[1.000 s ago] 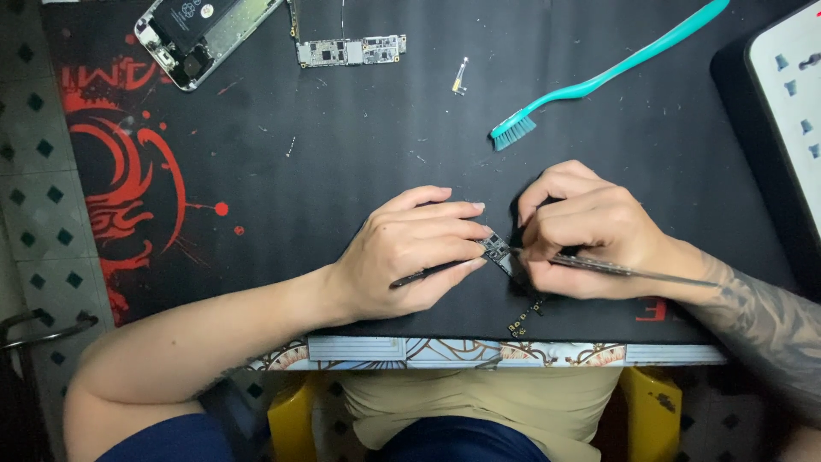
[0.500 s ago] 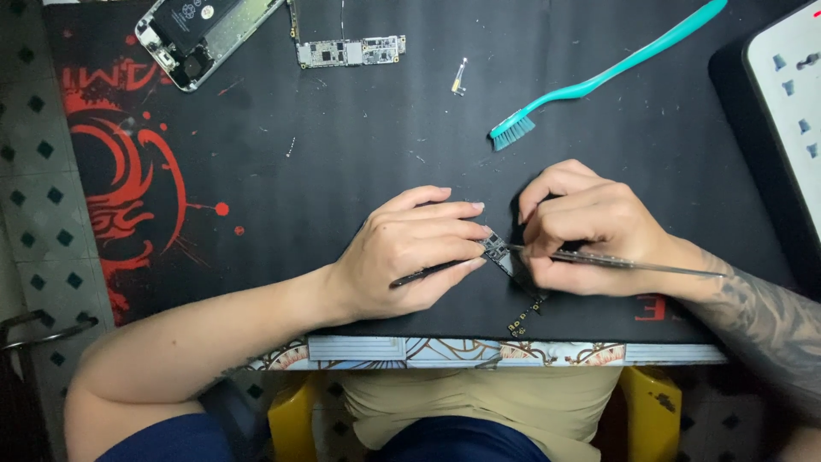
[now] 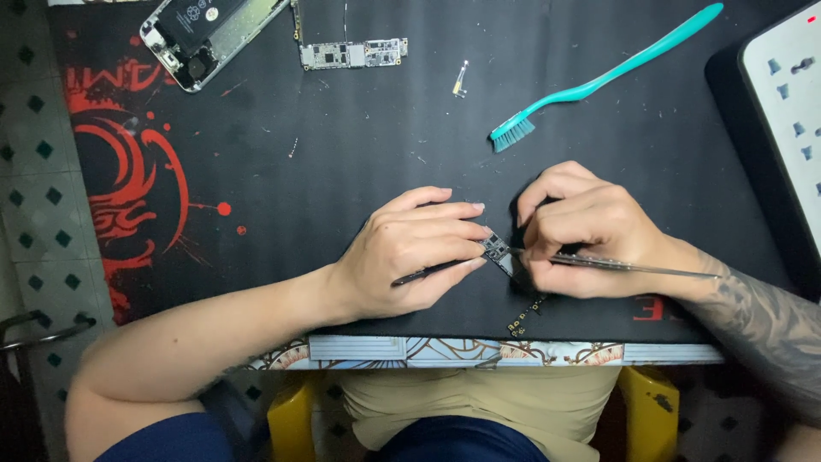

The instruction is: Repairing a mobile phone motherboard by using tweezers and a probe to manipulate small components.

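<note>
- A black work mat (image 3: 385, 145) with a red design covers the table.
- An opened phone body (image 3: 209, 34) lies at the mat's far left edge, a teal brush (image 3: 599, 81) far right.
- The left hand (image 3: 410, 252) grips dark tweezers (image 3: 428, 274), pinning a small circuit board (image 3: 500, 254) near the front edge.
- The right hand (image 3: 590, 231) holds a thin metal tool (image 3: 633, 267) against that board.

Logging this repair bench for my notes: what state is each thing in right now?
Left hand: closed on dark tool, fingertips on small board.
Right hand: grips thin metal tool, tip at the board.
Phone: opened, insides showing.
Long circuit board: out, lying flat.
Teal brush: lying unused.
</note>
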